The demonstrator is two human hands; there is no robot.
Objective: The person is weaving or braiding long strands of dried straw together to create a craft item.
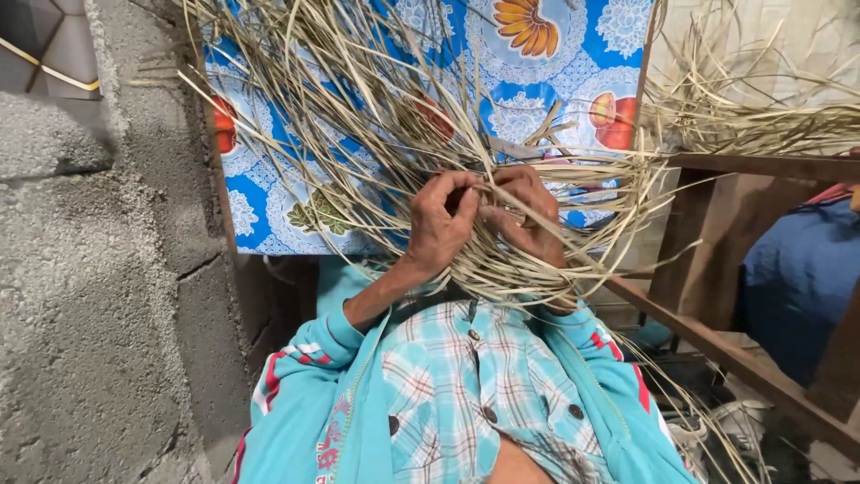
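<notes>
Straw weaving (502, 260) (pale, dry strips), tangled, splayed

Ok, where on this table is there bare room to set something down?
Barest is the blue floral tablecloth at its far edge, and a strip by its left edge near the block wall. The middle, around the left hand and right hand, is crowded with straw strips.

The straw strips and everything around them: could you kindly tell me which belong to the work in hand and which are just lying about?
In hand:
- woven straw strips
- left hand
- right hand
- blue patterned tablecloth beneath

Lying about:
- second straw bundle
- wooden frame
- concrete block wall
- blue cloth
</notes>
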